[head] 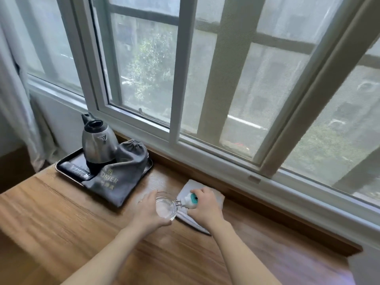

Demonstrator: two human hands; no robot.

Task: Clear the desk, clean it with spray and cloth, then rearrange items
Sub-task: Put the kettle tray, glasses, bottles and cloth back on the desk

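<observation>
Here, at a wooden desk [61, 212] set against a window [205, 79], a clear glass [166, 206] is being held by the left hand [151, 212], whose fingers are curled round its near and left side. The glass is being kept upright just above or on the desk top; which of the two cannot be told. Whether anything is in it cannot be told either, as only a pale sheen is showing at its bottom. A white spray bottle [190, 199] with a teal part on its head is being gripped by the right hand [203, 204], the fingers wrapped over the top, and its nozzle is being pointed at the rim of the glass, almost touching it. The bottle's body is being hidden by the hand. Under and behind the right hand, a folded white cloth [191, 186] is lying flat on the desk, close to the wooden ledge below the window.

At the far left of the desk, a black tray [61, 165] is carrying a steel kettle [96, 140] on its dark base, a black flat object with white print, too blurred to be read, and a grey drawstring bag [123, 171]. The bag is being leaned against the kettle, and its lower end is hanging over the tray's near edge onto the desk.
</observation>
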